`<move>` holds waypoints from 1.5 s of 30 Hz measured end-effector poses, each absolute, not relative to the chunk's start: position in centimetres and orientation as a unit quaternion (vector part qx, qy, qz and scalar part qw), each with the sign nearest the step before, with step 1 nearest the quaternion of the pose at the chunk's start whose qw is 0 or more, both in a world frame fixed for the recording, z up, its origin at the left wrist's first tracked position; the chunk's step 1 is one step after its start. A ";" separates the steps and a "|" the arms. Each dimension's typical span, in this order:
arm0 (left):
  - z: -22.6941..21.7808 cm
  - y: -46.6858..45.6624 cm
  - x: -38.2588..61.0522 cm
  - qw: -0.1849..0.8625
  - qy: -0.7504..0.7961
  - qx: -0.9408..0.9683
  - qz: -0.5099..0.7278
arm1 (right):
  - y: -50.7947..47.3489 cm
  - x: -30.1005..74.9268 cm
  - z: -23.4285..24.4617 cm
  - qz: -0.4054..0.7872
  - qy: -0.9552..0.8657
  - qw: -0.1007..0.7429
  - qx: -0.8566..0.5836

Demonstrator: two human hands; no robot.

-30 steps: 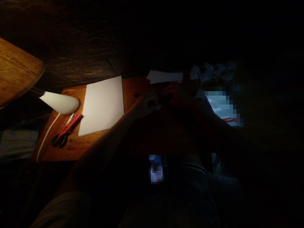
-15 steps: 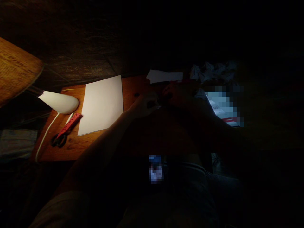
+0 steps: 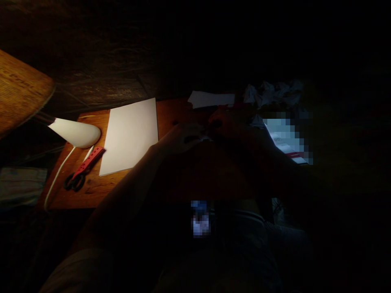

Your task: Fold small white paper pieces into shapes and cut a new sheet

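Observation:
Deep shadow covers the middle of the wooden table (image 3: 171, 110), where both my hands work close together. Curved toward its fingertips, my left hand (image 3: 187, 133) pinches a small pale piece of paper (image 3: 207, 138), whose shape is mostly lost in the dark. On the other side of it, my right hand (image 3: 224, 121) is closed with curled fingers at the same piece; its fingertips are hard to make out. A large white sheet of paper (image 3: 130, 136) lies to the left of my left hand, partly behind my forearm.
At left stand a lamp with a white base (image 3: 75, 132) and wooden shade (image 3: 24, 87), and scissors (image 3: 75, 181) beneath a red strip (image 3: 90, 158). Behind my hands lie a white paper piece (image 3: 210, 99) and several folded paper shapes (image 3: 269, 93). A lit screen (image 3: 282, 136) is at right.
My left hand has tilted slightly, its fingers now stretched lower around the small paper, and more of that paper shows. My right hand has shifted only a little. The view has moved slightly.

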State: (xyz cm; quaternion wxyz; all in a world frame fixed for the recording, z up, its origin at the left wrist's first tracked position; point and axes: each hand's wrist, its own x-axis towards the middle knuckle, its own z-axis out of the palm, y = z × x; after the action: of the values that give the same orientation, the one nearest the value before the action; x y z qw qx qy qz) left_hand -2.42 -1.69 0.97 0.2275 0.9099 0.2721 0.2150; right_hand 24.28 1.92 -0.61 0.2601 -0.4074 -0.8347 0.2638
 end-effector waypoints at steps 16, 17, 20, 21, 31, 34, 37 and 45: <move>1.5 -2.2 -2.4 0.178 0.265 0.927 0.198 | 1.4 23.3 -0.3 0.269 -0.817 0.241 -0.450; 1.5 -2.2 -2.4 0.179 0.263 0.927 0.199 | 1.4 23.3 -0.2 0.270 -0.816 0.241 -0.450; 1.6 -2.3 -2.4 0.189 0.256 0.926 0.205 | 1.3 23.3 -0.1 0.271 -0.813 0.240 -0.456; 1.6 -2.4 -2.4 0.192 0.255 0.925 0.208 | 1.3 23.2 -0.1 0.272 -0.813 0.237 -0.457; 1.4 -2.2 -2.2 0.202 0.270 0.918 0.208 | 1.1 23.5 0.2 0.247 -0.832 0.220 -0.445; 1.1 -1.8 -1.7 0.205 0.282 0.913 0.210 | 1.1 23.6 0.6 0.245 -0.841 0.200 -0.439; 0.8 -1.5 -1.4 0.208 0.295 0.908 0.213 | 1.2 23.7 0.6 0.244 -0.849 0.188 -0.430; 0.8 -0.8 -2.1 0.231 0.266 0.913 0.208 | 1.5 23.9 0.5 0.239 -0.850 0.183 -0.432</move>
State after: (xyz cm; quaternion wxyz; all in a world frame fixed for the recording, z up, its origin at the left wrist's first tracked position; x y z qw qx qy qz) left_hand -2.06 -0.83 0.77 0.2305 0.9126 0.2662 0.2076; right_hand 23.92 1.47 0.55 0.1826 -0.4322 -0.8503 0.2386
